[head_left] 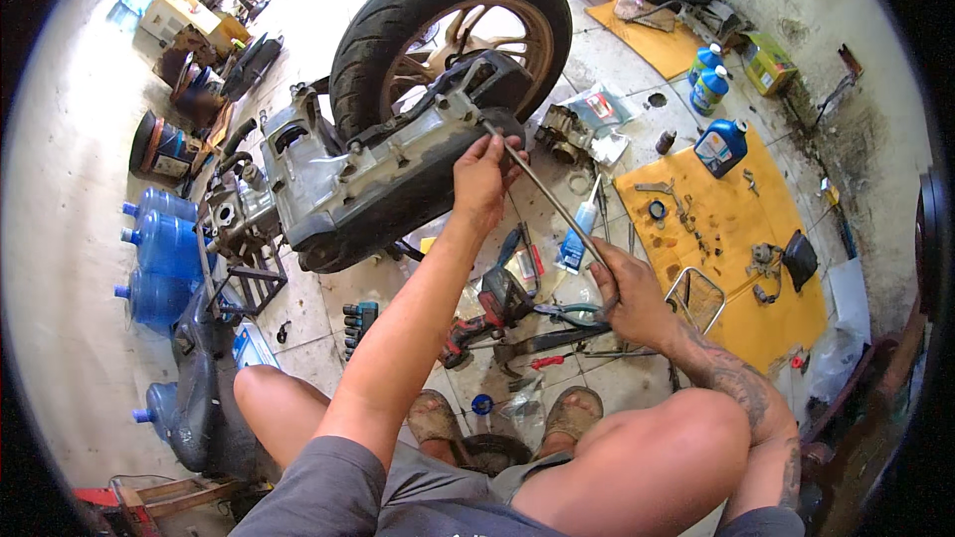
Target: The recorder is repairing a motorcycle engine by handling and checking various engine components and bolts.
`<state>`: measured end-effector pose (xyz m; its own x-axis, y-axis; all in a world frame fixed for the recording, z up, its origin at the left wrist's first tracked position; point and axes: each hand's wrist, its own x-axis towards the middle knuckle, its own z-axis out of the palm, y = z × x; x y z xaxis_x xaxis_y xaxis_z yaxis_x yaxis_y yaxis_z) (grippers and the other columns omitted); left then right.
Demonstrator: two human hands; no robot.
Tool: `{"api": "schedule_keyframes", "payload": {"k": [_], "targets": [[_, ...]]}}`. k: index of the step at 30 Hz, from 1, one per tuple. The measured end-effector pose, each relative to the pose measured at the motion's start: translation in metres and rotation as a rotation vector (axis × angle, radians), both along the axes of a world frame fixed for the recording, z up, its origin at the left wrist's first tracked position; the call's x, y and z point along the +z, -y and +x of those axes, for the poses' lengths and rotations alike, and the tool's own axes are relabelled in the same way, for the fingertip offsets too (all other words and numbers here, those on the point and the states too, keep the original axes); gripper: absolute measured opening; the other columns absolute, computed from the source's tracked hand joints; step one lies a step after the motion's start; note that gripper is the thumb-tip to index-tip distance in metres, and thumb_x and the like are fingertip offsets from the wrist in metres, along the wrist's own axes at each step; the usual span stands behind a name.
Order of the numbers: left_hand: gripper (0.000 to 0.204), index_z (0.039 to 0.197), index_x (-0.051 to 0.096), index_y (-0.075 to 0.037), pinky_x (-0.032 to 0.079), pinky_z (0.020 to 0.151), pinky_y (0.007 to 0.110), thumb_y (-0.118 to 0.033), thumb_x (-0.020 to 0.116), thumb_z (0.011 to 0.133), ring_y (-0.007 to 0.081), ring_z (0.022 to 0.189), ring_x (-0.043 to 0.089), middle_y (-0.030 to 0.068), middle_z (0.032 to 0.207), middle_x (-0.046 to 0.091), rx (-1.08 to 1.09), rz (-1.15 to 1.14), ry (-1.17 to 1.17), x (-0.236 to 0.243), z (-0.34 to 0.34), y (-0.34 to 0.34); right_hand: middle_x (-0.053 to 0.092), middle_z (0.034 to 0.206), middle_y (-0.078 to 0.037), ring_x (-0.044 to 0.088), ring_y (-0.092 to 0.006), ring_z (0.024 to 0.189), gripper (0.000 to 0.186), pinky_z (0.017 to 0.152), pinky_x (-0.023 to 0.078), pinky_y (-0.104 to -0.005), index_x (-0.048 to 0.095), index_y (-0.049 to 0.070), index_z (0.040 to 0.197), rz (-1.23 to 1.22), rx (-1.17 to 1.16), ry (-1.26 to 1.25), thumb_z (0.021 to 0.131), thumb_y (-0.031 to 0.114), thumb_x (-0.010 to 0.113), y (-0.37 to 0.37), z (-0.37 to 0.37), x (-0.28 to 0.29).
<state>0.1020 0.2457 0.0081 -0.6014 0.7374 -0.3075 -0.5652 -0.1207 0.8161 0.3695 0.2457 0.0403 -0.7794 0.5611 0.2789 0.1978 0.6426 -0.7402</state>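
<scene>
Steel-grey and slim, a metal rod (pixel 553 194) is slanting up to the edge of a worn engine casing (pixel 348 184), the left hand (pixel 482 179) grasping it near its far end and the right hand (pixel 637 293) wrapping its near end. Behind the casing a black-tyred wheel (pixel 366 55) is standing, while a red-and-black power tool (pixel 497 303) is lying on the tiled floor (pixel 316 303)

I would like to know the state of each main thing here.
Left hand: closed around long silver metal rod
Right hand: closed around rod's lower end
Rod: slanting, upper end at grey metal engine casing
Red-and-black power tool: lying unheld
Bronze-spoked wheel: fitted with black tyre
Two blue plastic bottles: upright, capped
</scene>
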Motion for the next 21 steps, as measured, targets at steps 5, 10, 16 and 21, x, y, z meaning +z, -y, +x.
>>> {"api": "schedule_keyframes", "payload": {"k": [5,10,16,21], "targets": [[0.027,0.120,0.058,-0.002,0.053,0.073,0.032,-0.023,0.052,0.103,0.0199,0.085,0.066,0.0114,0.105,0.068,0.055,-0.009,-0.006,0.005,0.000,-0.006,0.063,0.094,-0.022,0.063,-0.0417,0.078,0.033,0.070,0.051,-0.0482,0.053,-0.003,0.125,0.109,-0.015,0.187,0.096,0.011,0.053,-0.006,-0.008,-0.003],[0.046,0.126,0.055,-0.006,0.047,0.092,0.038,-0.045,0.047,0.102,0.0221,0.103,0.060,0.0093,0.117,0.063,-0.275,-0.241,0.052,0.041,0.113,0.045,0.065,0.091,-0.023,0.063,-0.0445,0.081,0.040,0.069,0.051,-0.0500,0.056,-0.002,0.121,-0.184,-0.020,-0.060,0.088,0.019,0.064,-0.001,-0.015,-0.003],[0.041,0.136,0.046,-0.006,0.048,0.071,0.028,-0.016,0.060,0.099,0.0118,0.083,0.055,0.0048,0.093,0.055,0.061,-0.190,0.133,0.035,0.183,0.058,0.066,0.083,-0.022,0.063,-0.0447,0.083,0.047,0.069,0.050,-0.0489,0.061,0.004,0.111,-0.414,-0.134,-0.208,0.074,0.030,0.076,0.001,-0.013,-0.033],[0.045,0.136,0.043,-0.001,0.050,0.086,0.033,-0.030,0.053,0.102,0.0216,0.097,0.061,0.0136,0.120,0.056,-0.022,-0.270,-0.130,0.022,0.139,0.028,0.066,0.084,-0.019,0.064,-0.0412,0.075,0.038,0.067,0.050,-0.0477,0.059,-0.001,0.115,-0.081,-0.122,-0.197,0.082,0.017,0.068,0.004,-0.006,-0.055]]}}
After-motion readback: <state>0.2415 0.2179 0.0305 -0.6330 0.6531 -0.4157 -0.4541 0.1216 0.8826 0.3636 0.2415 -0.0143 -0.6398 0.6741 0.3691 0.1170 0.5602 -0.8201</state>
